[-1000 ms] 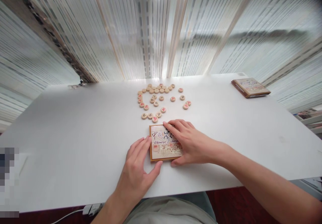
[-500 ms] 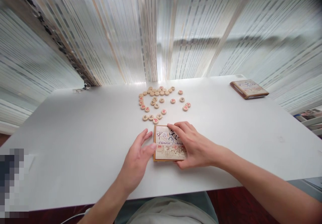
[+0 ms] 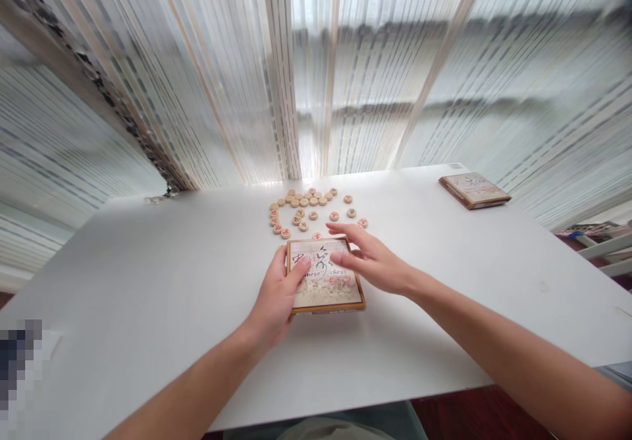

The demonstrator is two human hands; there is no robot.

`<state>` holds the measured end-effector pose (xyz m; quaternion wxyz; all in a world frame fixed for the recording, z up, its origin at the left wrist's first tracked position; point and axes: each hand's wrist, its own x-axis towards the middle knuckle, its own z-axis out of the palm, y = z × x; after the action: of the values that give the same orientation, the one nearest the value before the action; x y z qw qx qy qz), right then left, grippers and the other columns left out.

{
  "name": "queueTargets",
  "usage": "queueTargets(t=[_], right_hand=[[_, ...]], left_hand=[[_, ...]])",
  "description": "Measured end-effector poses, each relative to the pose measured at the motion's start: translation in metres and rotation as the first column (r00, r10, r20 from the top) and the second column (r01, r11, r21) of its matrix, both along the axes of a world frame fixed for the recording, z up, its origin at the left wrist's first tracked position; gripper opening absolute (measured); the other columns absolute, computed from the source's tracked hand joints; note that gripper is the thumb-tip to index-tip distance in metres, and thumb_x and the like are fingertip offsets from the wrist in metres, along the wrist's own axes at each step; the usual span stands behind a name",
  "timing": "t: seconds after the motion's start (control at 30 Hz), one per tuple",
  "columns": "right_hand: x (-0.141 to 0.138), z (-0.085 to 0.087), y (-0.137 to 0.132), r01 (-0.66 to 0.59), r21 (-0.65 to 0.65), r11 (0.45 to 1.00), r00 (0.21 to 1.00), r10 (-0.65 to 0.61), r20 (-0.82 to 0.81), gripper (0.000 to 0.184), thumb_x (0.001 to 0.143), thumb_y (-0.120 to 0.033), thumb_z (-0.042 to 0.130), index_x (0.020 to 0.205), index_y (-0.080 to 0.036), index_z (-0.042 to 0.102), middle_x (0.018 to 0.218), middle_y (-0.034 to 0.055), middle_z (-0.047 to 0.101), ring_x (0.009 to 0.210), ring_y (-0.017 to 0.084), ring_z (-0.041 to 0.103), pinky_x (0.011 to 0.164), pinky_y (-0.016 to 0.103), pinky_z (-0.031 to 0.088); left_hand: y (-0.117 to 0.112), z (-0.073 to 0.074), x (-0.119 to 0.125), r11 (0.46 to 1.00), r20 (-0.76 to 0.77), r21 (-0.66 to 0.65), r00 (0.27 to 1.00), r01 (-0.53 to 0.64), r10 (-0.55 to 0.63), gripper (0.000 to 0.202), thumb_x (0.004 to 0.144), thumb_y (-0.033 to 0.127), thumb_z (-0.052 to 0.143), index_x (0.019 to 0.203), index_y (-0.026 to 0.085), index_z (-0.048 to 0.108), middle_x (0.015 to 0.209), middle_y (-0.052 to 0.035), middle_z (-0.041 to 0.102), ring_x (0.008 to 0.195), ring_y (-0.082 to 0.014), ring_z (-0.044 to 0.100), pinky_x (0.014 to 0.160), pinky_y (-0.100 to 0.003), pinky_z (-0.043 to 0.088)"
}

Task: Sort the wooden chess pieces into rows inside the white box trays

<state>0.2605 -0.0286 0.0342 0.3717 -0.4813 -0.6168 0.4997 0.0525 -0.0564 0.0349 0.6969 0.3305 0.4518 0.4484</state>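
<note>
Left hand (image 3: 273,297) clasps the chess box (image 3: 330,292), thumb on top; right hand (image 3: 379,263), fingers parted, reaches over it

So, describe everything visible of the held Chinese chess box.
The Chinese chess box is flat, squarish, seemingly cardboard, with a cream cover, dark border and golden edges. Black calligraphy, "chess" lettering and a faint scene mark the top, partly hidden. It looks closed, cover up, seemingly raised above the white table. The left grip clasps its left side, thumb on top; the right grip is at its upper right, contact unclear.
</note>
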Motion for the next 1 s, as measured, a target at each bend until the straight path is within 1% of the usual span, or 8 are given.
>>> queueTargets(t=[0.1,0.17,0.27,0.37,0.47,0.57,0.8,1.0], right_hand=[[-0.011,-0.011,0.012,0.076,-0.124,0.989,0.988,-0.091,-0.124,0.058,0.095,-0.067,0.065,0.125,-0.018,0.072,0.117,0.0162,0.074,0.108,0.033,0.071,0.088,0.048,0.060],[-0.018,-0.018,0.012,0.068,-0.184,0.981,0.974,-0.105,-0.199,0.051,0.090,-0.063,0.072,0.110,-0.017,0.073,0.098,0.0106,0.075,0.089,0.026,0.073,0.076,0.039,0.060],[-0.021,-0.024,0.003,0.049,-0.253,0.966,0.956,-0.119,-0.268,0.043,0.083,-0.057,0.082,0.098,-0.017,0.073,0.084,0.0052,0.073,0.075,0.020,0.069,0.067,0.033,0.056],[-0.020,-0.028,-0.005,0.024,-0.301,0.953,0.947,-0.119,-0.299,0.037,0.083,-0.051,0.084,0.094,-0.017,0.074,0.081,0.0040,0.073,0.071,0.018,0.068,0.065,0.032,0.054],[-0.019,-0.032,-0.010,0.014,-0.331,0.943,0.936,-0.129,-0.326,0.033,0.085,-0.048,0.084,0.095,-0.018,0.076,0.082,0.0037,0.074,0.071,0.018,0.068,0.065,0.032,0.055],[-0.021,-0.035,-0.014,0.004,-0.359,0.933,0.923,-0.142,-0.358,0.034,0.086,-0.050,0.084,0.101,-0.019,0.078,0.087,0.0046,0.077,0.077,0.020,0.072,0.069,0.034,0.058],[-0.021,-0.036,-0.020,0.015,-0.377,0.926,0.915,-0.165,-0.368,0.037,0.085,-0.050,0.088,0.105,-0.019,0.085,0.092,0.0079,0.081,0.083,0.022,0.074,0.074,0.036,0.061],[-0.020,-0.035,-0.020,0.013,-0.370,0.929,0.919,-0.157,-0.363,0.035,0.086,-0.049,0.087,0.106,-0.020,0.086,0.093,0.0085,0.083,0.084,0.023,0.075,0.074,0.036,0.061]], left_hand=[[0.006,0.001,0.000,0.999,-0.012,0.023,0.999,-0.033,0.033,0.064,0.090,0.033,0.082,0.146,0.031,0.050,0.130,-0.0080,0.077,0.108,-0.0274,0.079,0.089,-0.037,0.066],[0.006,-0.001,0.002,1.000,-0.027,0.004,0.999,-0.025,0.025,0.063,0.088,0.032,0.082,0.143,0.031,0.049,0.122,-0.0062,0.078,0.100,-0.0255,0.080,0.082,-0.035,0.066],[0.006,-0.009,0.003,0.999,-0.041,-0.042,0.999,0.003,-0.005,0.046,0.086,0.031,0.080,0.123,0.026,0.054,0.101,-0.0032,0.078,0.084,-0.0233,0.080,0.070,-0.032,0.064],[0.005,-0.019,0.005,0.997,-0.021,-0.079,1.000,0.000,-0.002,0.037,0.089,0.041,0.078,0.110,0.025,0.053,0.090,-0.0006,0.076,0.077,-0.0221,0.079,0.065,-0.029,0.062],[0.004,-0.028,0.004,0.996,0.002,-0.085,1.000,0.008,-0.007,0.039,0.091,0.050,0.079,0.108,0.024,0.055,0.091,-0.0014,0.077,0.077,-0.0212,0.079,0.067,-0.030,0.062],[0.002,-0.032,0.002,0.999,-0.010,-0.022,0.999,0.033,-0.033,0.035,0.093,0.048,0.078,0.110,0.024,0.060,0.092,-0.0030,0.078,0.077,-0.0210,0.079,0.068,-0.030,0.062],[0.003,-0.032,0.003,0.998,-0.012,-0.006,0.998,0.066,-0.066,0.020,0.096,0.039,0.074,0.097,0.023,0.063,0.079,0.0003,0.076,0.068,-0.0185,0.076,0.061,-0.025,0.058],[0.002,-0.031,0.005,0.999,-0.037,-0.011,0.998,0.053,-0.053,0.034,0.096,0.050,0.075,0.089,0.022,0.058,0.077,0.0008,0.075,0.067,-0.0172,0.074,0.062,-0.026,0.058]])
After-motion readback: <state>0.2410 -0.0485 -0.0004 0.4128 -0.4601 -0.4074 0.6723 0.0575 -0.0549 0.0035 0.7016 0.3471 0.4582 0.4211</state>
